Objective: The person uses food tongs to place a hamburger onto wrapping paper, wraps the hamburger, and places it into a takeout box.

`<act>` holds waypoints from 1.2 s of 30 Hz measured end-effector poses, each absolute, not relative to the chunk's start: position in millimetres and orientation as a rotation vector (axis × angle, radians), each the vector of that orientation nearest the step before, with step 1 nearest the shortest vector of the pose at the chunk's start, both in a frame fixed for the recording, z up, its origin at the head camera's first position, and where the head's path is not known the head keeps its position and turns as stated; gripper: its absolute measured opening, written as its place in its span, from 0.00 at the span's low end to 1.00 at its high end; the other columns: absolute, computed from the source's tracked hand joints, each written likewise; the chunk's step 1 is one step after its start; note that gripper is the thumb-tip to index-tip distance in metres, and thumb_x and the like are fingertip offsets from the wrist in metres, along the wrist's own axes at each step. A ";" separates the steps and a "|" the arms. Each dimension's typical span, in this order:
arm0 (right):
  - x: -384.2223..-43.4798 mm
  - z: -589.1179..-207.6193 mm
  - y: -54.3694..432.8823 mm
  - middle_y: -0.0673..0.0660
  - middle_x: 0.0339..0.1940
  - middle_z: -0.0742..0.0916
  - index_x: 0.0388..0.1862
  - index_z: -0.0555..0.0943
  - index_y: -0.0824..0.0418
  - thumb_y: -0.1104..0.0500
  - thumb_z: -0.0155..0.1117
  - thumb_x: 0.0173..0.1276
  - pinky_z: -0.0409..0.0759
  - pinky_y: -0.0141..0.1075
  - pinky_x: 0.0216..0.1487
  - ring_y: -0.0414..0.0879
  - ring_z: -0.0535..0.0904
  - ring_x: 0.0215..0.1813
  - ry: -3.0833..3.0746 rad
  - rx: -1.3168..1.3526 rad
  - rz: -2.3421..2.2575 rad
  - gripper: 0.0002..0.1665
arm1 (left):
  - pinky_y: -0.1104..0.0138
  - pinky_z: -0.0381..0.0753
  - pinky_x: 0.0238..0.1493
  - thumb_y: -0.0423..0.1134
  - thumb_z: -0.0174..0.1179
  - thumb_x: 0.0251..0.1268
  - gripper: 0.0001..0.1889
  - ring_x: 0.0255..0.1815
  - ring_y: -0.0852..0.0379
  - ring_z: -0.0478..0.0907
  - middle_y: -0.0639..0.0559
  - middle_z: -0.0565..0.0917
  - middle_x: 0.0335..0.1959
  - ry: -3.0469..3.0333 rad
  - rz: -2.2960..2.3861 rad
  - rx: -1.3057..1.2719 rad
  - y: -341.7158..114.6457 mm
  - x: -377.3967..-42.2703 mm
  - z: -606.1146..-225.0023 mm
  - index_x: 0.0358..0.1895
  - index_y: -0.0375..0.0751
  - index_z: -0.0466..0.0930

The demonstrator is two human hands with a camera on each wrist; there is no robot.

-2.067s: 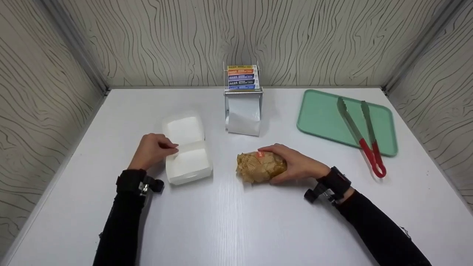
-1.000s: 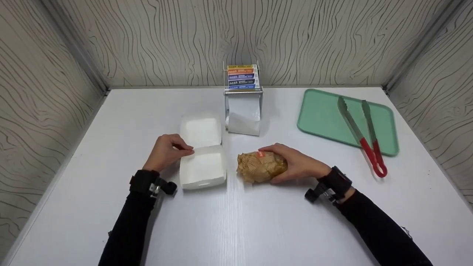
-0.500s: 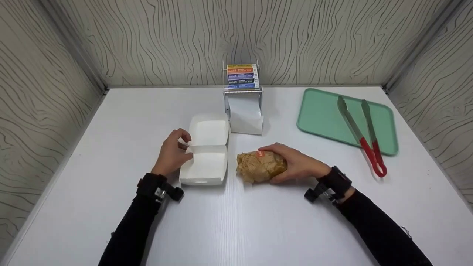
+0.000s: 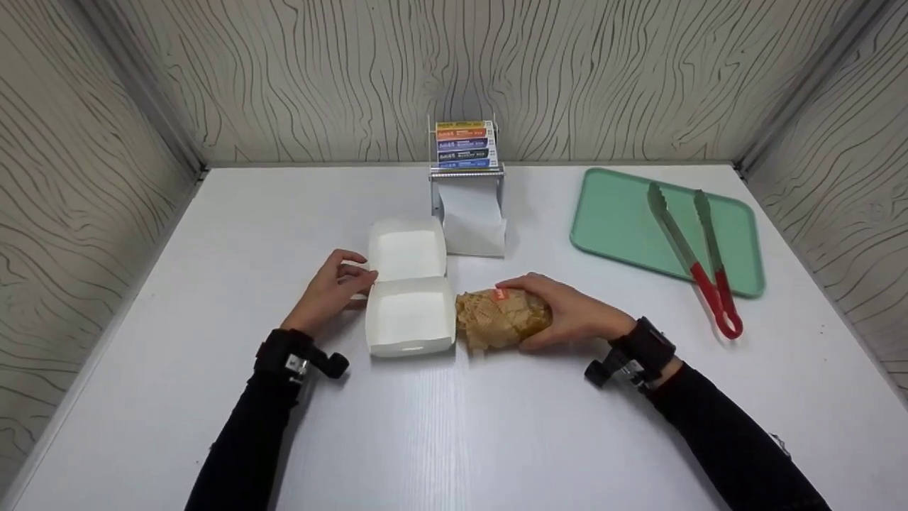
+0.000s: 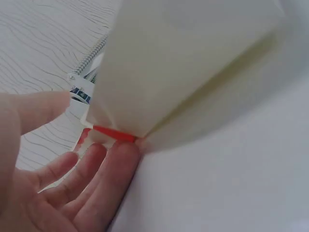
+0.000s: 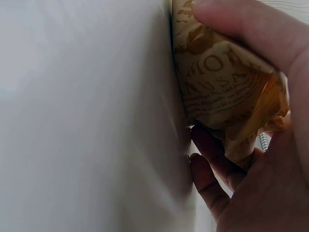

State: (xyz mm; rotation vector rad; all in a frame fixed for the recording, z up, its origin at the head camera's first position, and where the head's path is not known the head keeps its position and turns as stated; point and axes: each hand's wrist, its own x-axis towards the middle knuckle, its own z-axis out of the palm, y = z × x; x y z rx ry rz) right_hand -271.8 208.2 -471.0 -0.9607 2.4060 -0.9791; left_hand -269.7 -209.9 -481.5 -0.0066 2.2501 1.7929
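Observation:
An open white clamshell takeout box [image 4: 411, 349] lies on the table, lid folded back away from me. My left hand [image 4: 330, 294] is at its left side near the hinge. In the left wrist view, fingertips [image 5: 124, 151] touch the corner of the box [image 5: 169, 63] and the thumb stands apart from it. To the right, my right hand [image 4: 571, 309] grips the far end of a brown paper-wrapped food parcel [image 4: 493, 323] with a red sticker on top. The parcel's left end sits right at the box's right wall. Printed lettering shows on the wrapper [image 6: 212, 77] in the right wrist view.
Behind the box stands a label dispenser [image 4: 464, 152] with coloured strips and white paper hanging forward. A green tray [image 4: 613, 234] lies at the back right, with red-handled tongs [image 4: 709, 291] resting across it and over its front edge. Patterned walls surround the table.
The white box has slid right, up to the parcel, with my left hand following at its side. Left fingers have changed from pinching its edge to touching it. My right hand has stayed put.

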 end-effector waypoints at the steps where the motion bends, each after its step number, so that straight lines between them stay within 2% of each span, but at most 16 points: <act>1: -272.5 -470.6 210.0 0.48 0.67 0.78 0.76 0.68 0.40 0.49 0.87 0.49 0.74 0.48 0.65 0.48 0.74 0.65 2.401 -0.954 -0.982 0.56 | 0.55 0.87 0.55 0.51 0.64 0.74 0.32 0.52 0.49 0.85 0.39 0.78 0.58 2.254 1.796 0.009 -208.8 -269.9 -481.2 0.70 0.39 0.62; 9: -277.8 -470.5 229.8 0.47 0.68 0.77 0.75 0.69 0.39 0.50 0.88 0.46 0.72 0.50 0.67 0.48 0.74 0.66 2.431 -0.838 -1.019 0.57 | 0.59 0.90 0.46 0.37 0.66 0.70 0.27 0.43 0.51 0.88 0.37 0.85 0.51 2.394 1.744 0.048 -198.7 -267.9 -479.6 0.69 0.37 0.69; 16: -277.3 -469.2 230.5 0.46 0.66 0.80 0.73 0.71 0.40 0.50 0.88 0.47 0.76 0.46 0.62 0.47 0.77 0.62 2.458 -0.885 -1.022 0.54 | 0.62 0.90 0.39 0.34 0.66 0.68 0.28 0.34 0.53 0.88 0.41 0.89 0.41 2.496 1.613 0.078 -194.1 -262.5 -473.7 0.69 0.40 0.70; 21: -278.8 -469.6 228.7 0.46 0.65 0.81 0.72 0.73 0.42 0.50 0.88 0.48 0.77 0.45 0.60 0.46 0.78 0.60 2.490 -0.894 -1.048 0.52 | 0.62 0.89 0.38 0.35 0.64 0.68 0.29 0.32 0.54 0.87 0.42 0.89 0.40 2.484 1.580 0.085 -196.0 -261.8 -474.7 0.71 0.40 0.69; 24: -278.0 -466.3 225.3 0.46 0.65 0.82 0.71 0.74 0.43 0.48 0.88 0.48 0.77 0.46 0.62 0.47 0.78 0.61 2.497 -0.897 -1.102 0.50 | 0.62 0.89 0.38 0.35 0.64 0.68 0.30 0.32 0.54 0.87 0.42 0.88 0.40 2.459 1.583 0.076 -196.2 -262.1 -476.5 0.72 0.40 0.68; 29: -273.8 -446.6 200.8 0.49 0.66 0.82 0.73 0.73 0.46 0.52 0.86 0.51 0.74 0.52 0.68 0.48 0.77 0.65 2.521 -0.937 -1.210 0.50 | 0.62 0.89 0.38 0.36 0.64 0.68 0.29 0.32 0.54 0.87 0.42 0.88 0.39 2.426 1.599 0.072 -195.1 -263.4 -475.5 0.71 0.41 0.68; 32: -274.7 -435.1 171.8 0.48 0.67 0.82 0.73 0.73 0.46 0.54 0.85 0.52 0.73 0.52 0.69 0.48 0.77 0.66 2.516 -1.001 -1.275 0.49 | 0.63 0.88 0.37 0.36 0.64 0.69 0.29 0.32 0.54 0.87 0.42 0.88 0.39 2.428 1.598 0.067 -195.4 -264.8 -474.1 0.71 0.40 0.68; 36: -272.8 -426.9 135.2 0.47 0.68 0.81 0.74 0.73 0.45 0.51 0.85 0.52 0.73 0.51 0.70 0.46 0.76 0.68 2.477 -1.124 -1.288 0.49 | 0.63 0.88 0.36 0.37 0.65 0.70 0.30 0.32 0.54 0.86 0.40 0.88 0.40 2.425 1.591 0.075 -194.4 -266.7 -474.1 0.72 0.38 0.67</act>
